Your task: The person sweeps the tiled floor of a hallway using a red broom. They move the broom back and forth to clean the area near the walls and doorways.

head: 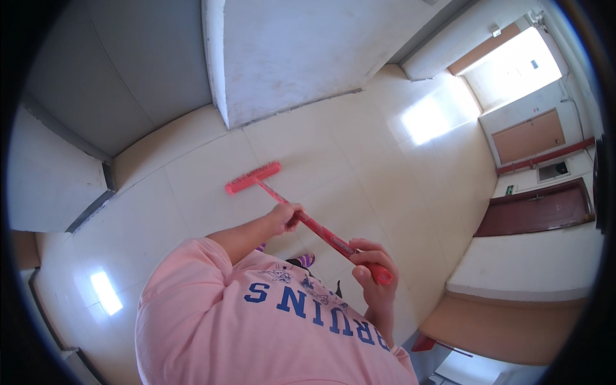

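A red long-handled push broom (320, 230) slants across the middle of the view, from my body out to the floor. Its wide red brush head (253, 178) is at the tiled floor, dark-tipped bristles along the far side. Whether the bristles press on the tiles, I cannot tell. Partway down the shaft, my left hand (287, 218) wraps around it. My right hand (378, 269) holds the thick upper grip, and the rounded red end cap shows beside the thumb.
Pale glossy floor tiles (327, 159) surround me. Ahead juts a scuffed white wall corner (288, 62), with a grey panel (130, 53) on its left. A dark red door (534, 207) and a bright window (515, 67) are on the right. Below me is a purple sandal (306, 260).
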### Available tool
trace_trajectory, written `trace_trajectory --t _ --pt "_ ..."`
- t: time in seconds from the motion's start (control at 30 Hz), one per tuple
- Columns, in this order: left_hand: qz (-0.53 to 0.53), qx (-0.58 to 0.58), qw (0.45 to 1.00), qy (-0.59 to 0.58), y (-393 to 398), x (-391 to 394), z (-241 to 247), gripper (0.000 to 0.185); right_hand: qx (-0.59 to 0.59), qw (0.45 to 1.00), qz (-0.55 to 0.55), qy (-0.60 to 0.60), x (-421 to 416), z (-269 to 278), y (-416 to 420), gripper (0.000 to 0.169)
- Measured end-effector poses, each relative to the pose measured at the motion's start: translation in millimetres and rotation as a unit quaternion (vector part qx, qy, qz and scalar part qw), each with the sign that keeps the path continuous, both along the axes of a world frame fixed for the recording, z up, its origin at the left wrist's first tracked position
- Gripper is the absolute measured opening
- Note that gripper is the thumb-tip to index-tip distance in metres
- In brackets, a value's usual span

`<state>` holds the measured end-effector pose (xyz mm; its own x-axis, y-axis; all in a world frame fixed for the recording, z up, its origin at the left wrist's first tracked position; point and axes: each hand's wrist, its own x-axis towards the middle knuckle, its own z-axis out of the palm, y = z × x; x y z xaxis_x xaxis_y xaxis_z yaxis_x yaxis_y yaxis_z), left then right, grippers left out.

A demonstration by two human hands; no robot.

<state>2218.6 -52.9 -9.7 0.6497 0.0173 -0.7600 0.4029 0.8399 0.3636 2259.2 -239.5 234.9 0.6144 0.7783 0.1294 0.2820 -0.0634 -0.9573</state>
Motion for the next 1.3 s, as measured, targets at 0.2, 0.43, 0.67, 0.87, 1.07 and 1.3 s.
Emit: trace_trajectory --t 0.2,0.43,0.67,0.87,1.07,1.3 --pt "0.191 0.128 0.970 0.081 67 -21 -4 0.022 -0.035 0.996 0.043 0.069 8 -43 48 0.022" --pt "0.246 0.123 0.955 0.114 86 -45 -52 0.017 -0.190 0.967 0.117 0.120 3 -133 88 0.036" --pt "0.172 0.058 0.975 0.129 77 -64 -95 0.014 -0.244 0.953 0.116 0.135 -14 -151 61 0.044" --pt "0.133 0.069 0.982 0.113 72 -46 -71 0.014 -0.269 0.949 0.029 0.159 -17 -123 59 0.042" --pt "0.088 0.075 0.992 0.055 53 -17 -69 0.015 -0.230 0.956 -0.056 0.174 -14 -123 37 0.039" --pt "-0.012 0.097 0.994 0.054 30 11 -67 0.016 -0.213 0.949 -0.137 0.189 -27 -113 19 0.038"
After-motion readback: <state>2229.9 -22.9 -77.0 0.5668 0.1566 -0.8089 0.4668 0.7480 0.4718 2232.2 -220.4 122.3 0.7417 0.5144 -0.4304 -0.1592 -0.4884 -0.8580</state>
